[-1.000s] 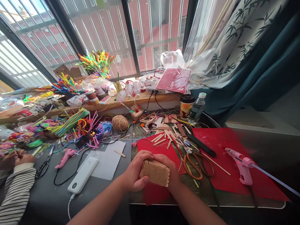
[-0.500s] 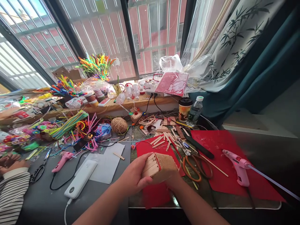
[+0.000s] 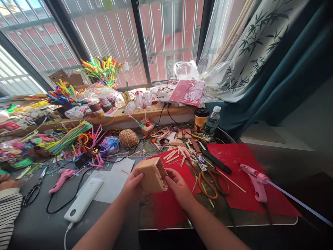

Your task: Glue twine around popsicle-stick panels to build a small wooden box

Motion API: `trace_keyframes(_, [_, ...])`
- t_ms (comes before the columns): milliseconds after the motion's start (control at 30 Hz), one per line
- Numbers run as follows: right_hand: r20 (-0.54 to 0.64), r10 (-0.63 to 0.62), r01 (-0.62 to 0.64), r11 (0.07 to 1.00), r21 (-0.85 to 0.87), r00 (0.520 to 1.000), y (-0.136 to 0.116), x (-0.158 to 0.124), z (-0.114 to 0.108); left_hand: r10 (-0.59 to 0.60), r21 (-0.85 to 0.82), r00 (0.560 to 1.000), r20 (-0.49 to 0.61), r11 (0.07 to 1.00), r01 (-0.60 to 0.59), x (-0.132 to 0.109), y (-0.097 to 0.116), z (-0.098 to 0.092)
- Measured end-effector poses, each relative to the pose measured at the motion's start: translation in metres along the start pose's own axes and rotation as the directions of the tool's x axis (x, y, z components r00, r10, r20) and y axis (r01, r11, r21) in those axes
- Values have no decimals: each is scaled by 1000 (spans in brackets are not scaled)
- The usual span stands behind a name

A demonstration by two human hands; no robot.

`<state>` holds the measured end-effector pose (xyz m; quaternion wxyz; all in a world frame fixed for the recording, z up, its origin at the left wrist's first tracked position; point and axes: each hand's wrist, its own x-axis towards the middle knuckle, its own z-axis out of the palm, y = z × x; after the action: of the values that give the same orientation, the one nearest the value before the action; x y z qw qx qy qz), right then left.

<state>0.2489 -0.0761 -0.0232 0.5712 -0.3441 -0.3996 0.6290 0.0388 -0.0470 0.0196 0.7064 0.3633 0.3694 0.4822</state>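
A small box made of wooden craft sticks (image 3: 151,177) is held above the table, its jagged-edged open side turned to the right. My left hand (image 3: 134,182) grips its left side, thumb on the near face. At the box's right rim, the fingers of my right hand (image 3: 175,182) are closed on the edge. Beneath lies a red sheet (image 3: 169,211). Beyond it are loose craft sticks (image 3: 174,154), and to the right are orange-handled scissors (image 3: 208,185).
A pink glue gun (image 3: 257,182) rests on another red sheet at right. A white power bank (image 3: 83,199), another pink glue gun (image 3: 61,180) and black scissors (image 3: 32,194) lie left. Further back stand a twine ball (image 3: 128,139), paper cup (image 3: 201,121) and bottle (image 3: 212,123). Another person's sleeve (image 3: 10,215) shows at left.
The box has been turned so that its open, jagged side faces right, and it has moved left. My right hand has shifted from beneath it to its right rim. The view has shifted slightly.
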Motion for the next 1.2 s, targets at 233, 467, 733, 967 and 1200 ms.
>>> trace_keyframes(233, [94,61,-63,998,18,994,-2,-4,2,-186,-251,981,-49,953,168,13,-12,2])
trace_keyframes(467, [3,41,-41,998,-39,999,-2,0,-2,-275,-338,960,-57,910,241,32,-30,-3])
trace_keyframes(733, [-113,20,-26,998,-51,993,2,4,-3,-230,-364,973,0,907,214,31,-28,-14])
trace_keyframes(967, [-66,41,-47,994,-100,997,-2,2,-3,-218,-338,976,16,917,210,28,-33,-13])
trace_keyframes(1200, [-28,-71,67,991,-115,997,2,-5,-4,-71,-303,996,-56,952,51,23,-38,3])
